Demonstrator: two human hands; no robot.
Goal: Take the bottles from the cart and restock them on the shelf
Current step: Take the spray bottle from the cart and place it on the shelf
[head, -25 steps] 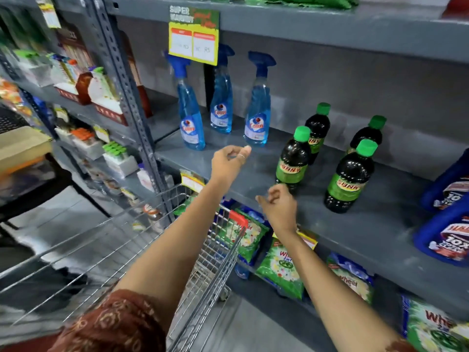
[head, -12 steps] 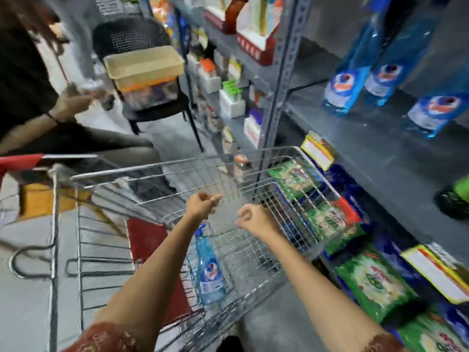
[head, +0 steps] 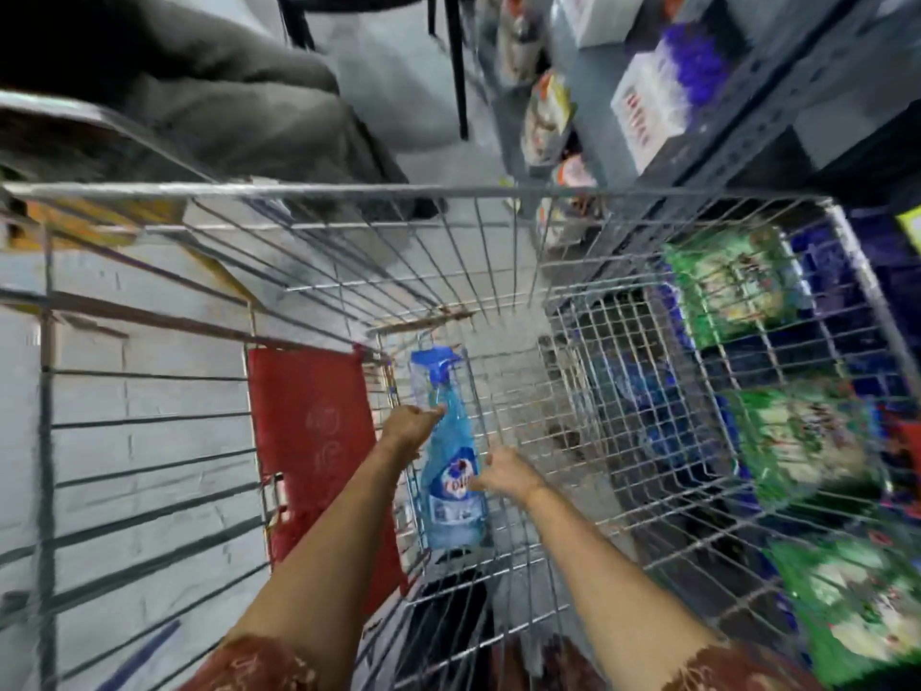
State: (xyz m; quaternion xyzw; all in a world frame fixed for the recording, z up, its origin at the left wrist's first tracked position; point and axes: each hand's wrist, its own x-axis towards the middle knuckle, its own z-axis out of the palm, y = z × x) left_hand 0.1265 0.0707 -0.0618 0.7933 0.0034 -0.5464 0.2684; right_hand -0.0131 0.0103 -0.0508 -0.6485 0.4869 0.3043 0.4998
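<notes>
A blue spray bottle (head: 451, 511) lies in the bottom of the wire cart (head: 349, 191), its trigger head pointing away from me. My left hand (head: 411, 431) is down in the cart with its fingers closed at the bottle's neck. On the white label at mid-body rests my right hand (head: 506, 473), thumb on the label and fingers curled at the bottle's right side. The frame is blurred. The bottle still rests on the cart floor. I see no other bottle in the cart.
A red child-seat flap (head: 309, 431) hangs on the cart's left inner wall. Grey shelving (head: 777, 107) runs along the right, with green detergent packs (head: 737, 281) low behind the cart's mesh. A seated person's legs (head: 224, 107) and a chair leg (head: 456, 67) are ahead.
My view has swung from the shelf down into the cart. Both hands dropped from the cart's rim height onto the spray bottle at the bottom.
</notes>
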